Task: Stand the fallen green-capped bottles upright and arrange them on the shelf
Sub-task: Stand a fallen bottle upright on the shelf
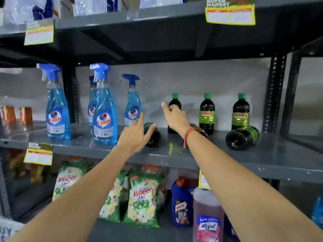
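On the grey middle shelf [272,154] three dark green-capped bottles stand upright at the back: one [175,98] partly hidden by my right hand, a second [207,116] and a third [240,114]. Three more lie on their sides: one [154,139] at the left, one [201,131] mostly hidden behind my right wrist, and one [242,137] at the right with its base towards me. My left hand [135,137] has its fingers spread, the fingertips resting on the left fallen bottle. My right hand [174,117] is stretched out in front of the leftmost upright bottle, fingers apart.
Blue Colin spray bottles [104,117] stand on the same shelf to the left of the green-capped bottles. A perforated metal upright [274,95] bounds the shelf at the right. The shelf below holds Wheel detergent bags [143,198] and cleaner bottles [181,203]. Price tags [229,13] hang from the shelf edges.
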